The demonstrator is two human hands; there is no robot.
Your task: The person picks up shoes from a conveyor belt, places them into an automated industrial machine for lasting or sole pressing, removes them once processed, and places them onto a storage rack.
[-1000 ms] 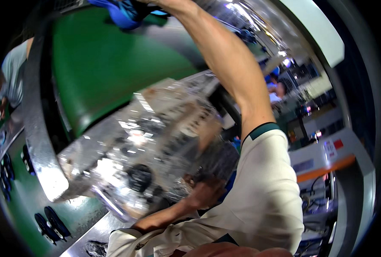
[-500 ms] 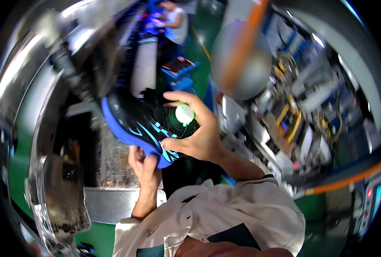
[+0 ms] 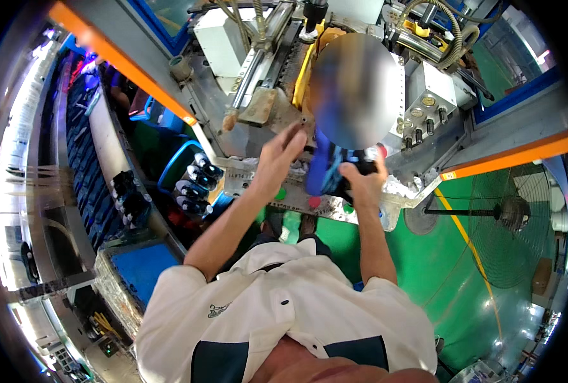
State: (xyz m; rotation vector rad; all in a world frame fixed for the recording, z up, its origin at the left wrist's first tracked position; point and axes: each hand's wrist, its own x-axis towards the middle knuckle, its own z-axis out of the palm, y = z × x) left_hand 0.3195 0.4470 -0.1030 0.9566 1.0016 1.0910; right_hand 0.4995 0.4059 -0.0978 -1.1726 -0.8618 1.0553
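A shoe [image 3: 323, 167] with a blue sole and black upper is in front of the machine, tilted with its sole to the left. My right hand [image 3: 364, 182] grips it at the ankle end, thumb across the side. A round blurred patch hides the shoe's far part. Left of the shoe, my left hand [image 3: 280, 158] is apart from it, fingers stretched toward the machine, with nothing visible in them. Both hands are above the machine's front edge [image 3: 295, 202], which bears several red and green buttons.
A metal press machine [image 3: 258, 105] with hoses and gauges stands ahead. Orange-edged frame bars flank it. Several shoes [image 3: 194, 185] sit on a rack at left, beside a conveyor [image 3: 115, 150]. A caged fan [image 3: 513, 214] stands at right over green floor.
My view has turned from the conveyor side to the press machine. The shoe has come along in my right hand. My left hand has let go of its sole.
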